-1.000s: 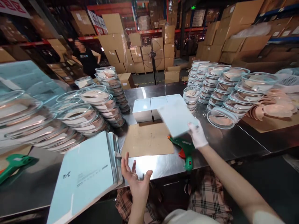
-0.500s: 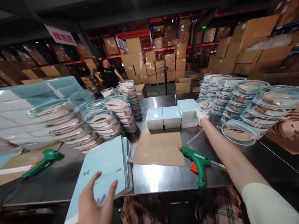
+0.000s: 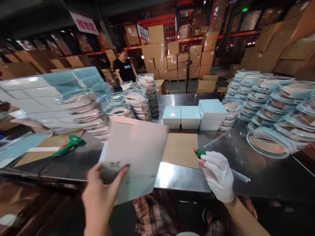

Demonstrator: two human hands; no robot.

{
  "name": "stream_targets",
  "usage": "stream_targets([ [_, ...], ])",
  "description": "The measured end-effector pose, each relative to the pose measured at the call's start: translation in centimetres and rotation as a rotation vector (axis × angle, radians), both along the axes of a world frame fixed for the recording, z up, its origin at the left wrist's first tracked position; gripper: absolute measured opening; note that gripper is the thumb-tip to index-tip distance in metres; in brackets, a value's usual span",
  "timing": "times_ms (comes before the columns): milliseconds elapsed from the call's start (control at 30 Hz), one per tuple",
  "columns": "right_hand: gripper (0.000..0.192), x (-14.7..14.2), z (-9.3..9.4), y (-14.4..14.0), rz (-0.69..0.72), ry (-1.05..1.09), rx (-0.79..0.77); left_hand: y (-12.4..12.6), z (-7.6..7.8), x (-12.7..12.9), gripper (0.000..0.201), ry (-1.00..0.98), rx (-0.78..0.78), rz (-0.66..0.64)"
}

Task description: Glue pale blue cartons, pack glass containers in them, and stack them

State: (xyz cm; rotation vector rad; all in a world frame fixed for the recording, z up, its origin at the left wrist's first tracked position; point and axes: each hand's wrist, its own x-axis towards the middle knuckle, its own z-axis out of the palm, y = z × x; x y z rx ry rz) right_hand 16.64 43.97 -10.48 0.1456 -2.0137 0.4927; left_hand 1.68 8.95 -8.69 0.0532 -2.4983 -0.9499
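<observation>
My bare left hand (image 3: 103,193) pinches a light blue printed card (image 3: 140,144) between thumb and fingers. The card is raised and tilted over the table's front edge, blurred by motion. My right hand (image 3: 220,177), in a white glove, is wrapped round a green glue gun (image 3: 201,153). Only the gun's orange tip and green front show clearly; its handle is hidden behind the hand. A clear glue stick (image 3: 240,176) sticks out behind the glove. Between the hands lies a flat brown cardboard sheet (image 3: 183,149), partly covered by the raised card.
Light blue stacks (image 3: 213,114) stand behind the cardboard. Piles of clear round containers rise at left (image 3: 86,111) and right (image 3: 265,98). A second green glue gun (image 3: 72,142) lies at left, near a wall of light blue blocks (image 3: 46,101). A person (image 3: 125,70) stands beyond the table.
My left hand has lifted the card from the pile at the front left. My right hand has come back from the tall blue stack and closed on the glue gun.
</observation>
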Motion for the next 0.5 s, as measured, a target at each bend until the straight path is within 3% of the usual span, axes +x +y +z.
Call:
stream_targets([
  [100, 0.031, -0.9, 3.3, -1.6, 0.024, -0.064, 0.073, 4.8, -2.6, 4.3, 0.062, 0.075, -0.047, -0.439],
  [200, 0.021, -1.0, 3.7, -1.3, 0.092, -0.282, -0.019, 6.0, -6.1, 6.3, 0.045, 0.094, -0.110, -0.651],
  [267, 0.025, 0.0, 2.2, -0.9, 0.170, -0.436, -0.235, 5.3, -7.8, 6.3, 0.035, 0.024, -0.177, -0.695],
  [367, 0.047, 2.3, -1.0, -0.6, 0.475, -0.831, -0.639, 4.1, -8.9, 5.8, 0.034, -0.113, -0.261, -0.831],
  [433, 0.064, 4.0, -2.8, -1.0, 0.670, -1.092, -0.825, 4.1, -9.4, 6.0, 0.052, -0.132, -0.285, -1.027],
  [500, 0.074, 5.8, -4.2, -1.7, 0.705, -1.175, -0.932, 4.5, -10.4, 6.7, 0.078, -0.108, -0.290, -1.204],
])
